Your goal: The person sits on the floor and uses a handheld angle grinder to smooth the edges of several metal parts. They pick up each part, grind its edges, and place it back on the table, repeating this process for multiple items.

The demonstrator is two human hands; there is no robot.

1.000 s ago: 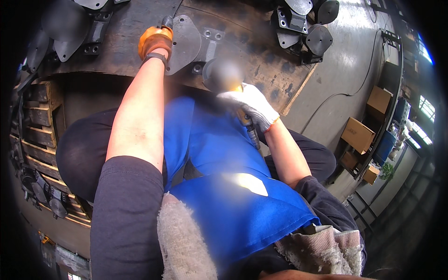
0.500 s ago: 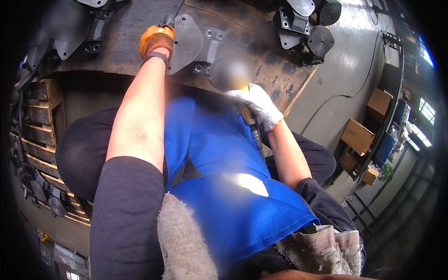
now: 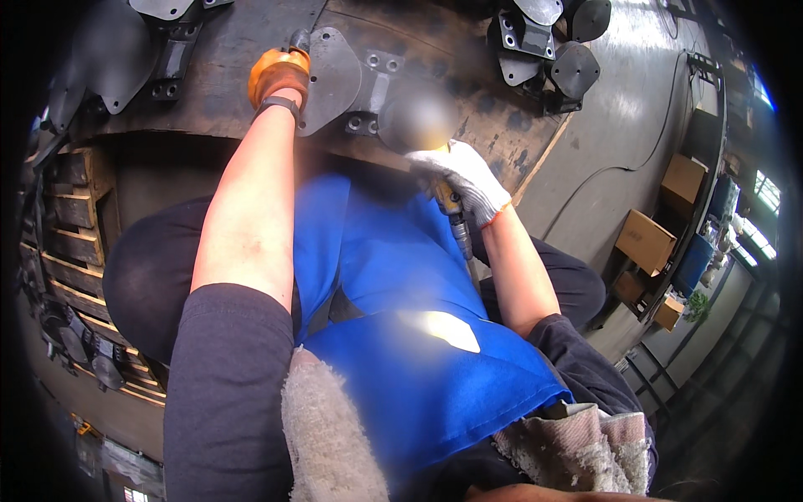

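On the dark bench lies a grey metal bracket (image 3: 337, 79) with rounded end plates and bolt holes. My left hand (image 3: 278, 75), in an orange glove, is closed around its left side; the exact grip is hidden, and a dark rounded tip shows beyond the fingers. In a white knit glove, my right hand (image 3: 468, 180) is wrapped round a yellow air tool (image 3: 448, 197), whose metal fitting points back toward me. The tool's front end meets the right end of the bracket, where a blurred patch hides the contact.
Similar metal brackets stand on the bench (image 3: 234, 92) at the far left (image 3: 175, 60) and far right (image 3: 575, 70). Wooden pallets (image 3: 71, 238) are stacked at left. Cardboard boxes (image 3: 646, 241) sit on a rack at right, and a hose (image 3: 598, 173) crosses the floor.
My right hand and the air tool have shifted slightly to the right. My left hand stays at the bracket's left side, its grip looking the same.
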